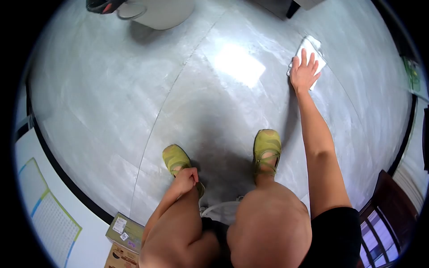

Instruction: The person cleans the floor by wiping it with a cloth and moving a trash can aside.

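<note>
My right hand [304, 73] lies flat with spread fingers on a folded white cloth [311, 44], at the end of an outstretched arm. The cloth rests on the grey tiled floor [214, 102], its edges showing around my fingers. My left hand [186, 180] is closed, its fingers curled in by my left knee, and nothing shows in it. Below it is my left yellow-green shoe [175, 157]; the right shoe [267, 145] is planted on the floor.
A light-coloured bucket [163, 13] with a handle stands at the top left. Stacked boxes [125, 232] sit at the lower left, by a wall with a chart [53, 219]. A dark wooden chair [386, 210] is at the lower right. Furniture legs show at the top.
</note>
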The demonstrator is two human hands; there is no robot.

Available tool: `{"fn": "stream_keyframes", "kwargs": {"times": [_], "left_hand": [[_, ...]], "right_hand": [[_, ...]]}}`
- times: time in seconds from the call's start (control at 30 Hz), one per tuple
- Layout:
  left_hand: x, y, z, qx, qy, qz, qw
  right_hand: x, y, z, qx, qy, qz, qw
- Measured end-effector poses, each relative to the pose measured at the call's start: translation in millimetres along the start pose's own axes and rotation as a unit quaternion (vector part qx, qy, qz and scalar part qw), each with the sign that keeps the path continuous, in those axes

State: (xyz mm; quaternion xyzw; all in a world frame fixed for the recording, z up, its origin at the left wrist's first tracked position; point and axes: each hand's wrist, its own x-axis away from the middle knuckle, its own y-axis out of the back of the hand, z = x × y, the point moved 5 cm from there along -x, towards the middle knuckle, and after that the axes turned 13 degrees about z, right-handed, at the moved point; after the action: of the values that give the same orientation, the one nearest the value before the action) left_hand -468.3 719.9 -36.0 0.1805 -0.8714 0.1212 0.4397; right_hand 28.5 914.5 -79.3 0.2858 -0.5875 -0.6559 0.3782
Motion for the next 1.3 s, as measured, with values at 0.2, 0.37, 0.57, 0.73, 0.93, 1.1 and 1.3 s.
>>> {"fn": "stream_keyframes", "kwargs": {"times": [0.2,0.37,0.57,0.73,0.93,1.1,1.3], "left_hand": [[-8.3,5.0,-9.7,-0.035,-0.006,-0.005,0.999],[-13.2,4.9,-5.8,-0.042,-0.016,0.007,0.999],[-5.5,9.1,12.4,0.168,-0.049,-0.015,0.984],[4.0,9.0,0.1,0.173,-0.041,-0.049,0.983],[-3.4,2.4,-0.9,-0.126,-0.217,-0.198,0.947],[2.2,1.9,-5.2,-0.082,-0.259,-0.284,0.92],[-3.3,3.1,6.3,-0.079,-0.264,-0.321,0.906]], "right_hand": [[80.9,-15.7,118.5,0.009,0.13,0.016,0.991],[206.3,-30.5,227.7,-0.019,0.519,0.237,0.821],[59.6,-31.3,243.0,0.127,0.479,0.132,0.858],[-17.0,-27.4,251.9,-0.009,0.233,0.141,0.962],[103.0,-11.8,294.1,0.042,0.48,0.42,0.769],[3.1,86.2,311.8,-0.545,0.083,0.438,0.71],[-15.3,190.5,365.8,-0.578,0.052,0.35,0.735]]}}
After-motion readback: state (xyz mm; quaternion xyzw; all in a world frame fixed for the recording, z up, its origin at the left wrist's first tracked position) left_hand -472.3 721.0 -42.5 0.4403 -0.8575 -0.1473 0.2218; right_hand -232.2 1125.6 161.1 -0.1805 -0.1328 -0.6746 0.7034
